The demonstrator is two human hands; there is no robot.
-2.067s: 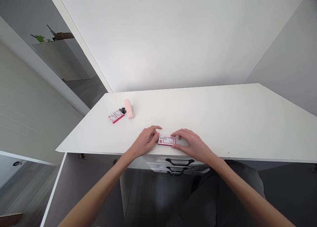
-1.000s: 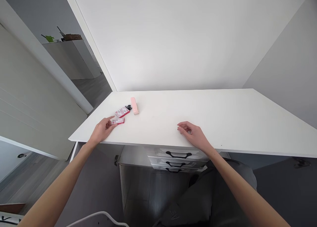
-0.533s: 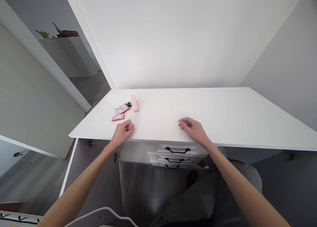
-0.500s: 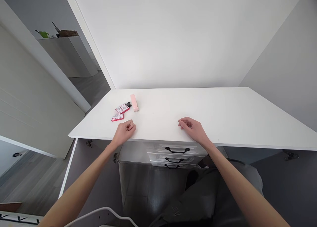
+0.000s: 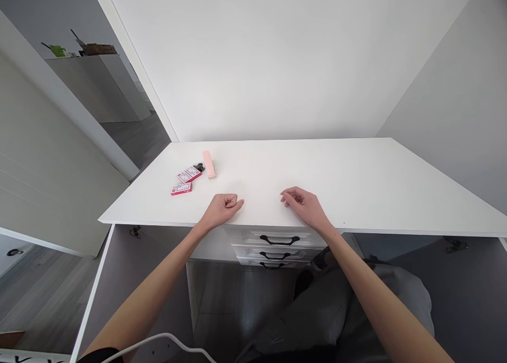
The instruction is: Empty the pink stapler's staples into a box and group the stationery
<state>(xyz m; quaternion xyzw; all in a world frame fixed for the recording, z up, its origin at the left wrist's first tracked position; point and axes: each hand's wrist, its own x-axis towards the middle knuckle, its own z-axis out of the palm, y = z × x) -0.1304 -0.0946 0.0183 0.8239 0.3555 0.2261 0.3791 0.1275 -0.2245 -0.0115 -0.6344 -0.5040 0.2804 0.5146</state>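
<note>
My left hand (image 5: 222, 210) rests on the white desktop (image 5: 317, 165) near its front edge, curled into a fist with the thumb pointing right. Nothing shows inside it. My right hand (image 5: 303, 206) lies on the desk to the right, its fingers loosely curled in and nothing visible between them. A gap of bare desk separates the two hands. Beyond my left hand, toward the left end, lie two small red-and-white boxes (image 5: 189, 174), a black clip-like item (image 5: 199, 167) and a long pink object (image 5: 209, 164) that resembles a stapler. Neither hand touches these.
Below the desktop are white drawers with black handles (image 5: 279, 240). A white cable (image 5: 170, 335) crosses the lower left. Walls stand behind and at the right of the desk. At the left is a pale door (image 5: 51, 157), with a cabinet (image 5: 99, 86) beyond the doorway.
My left hand has slid right along the desk, closer to my right hand, and stays closed. My right hand is nearly still. The view has shifted slightly.
</note>
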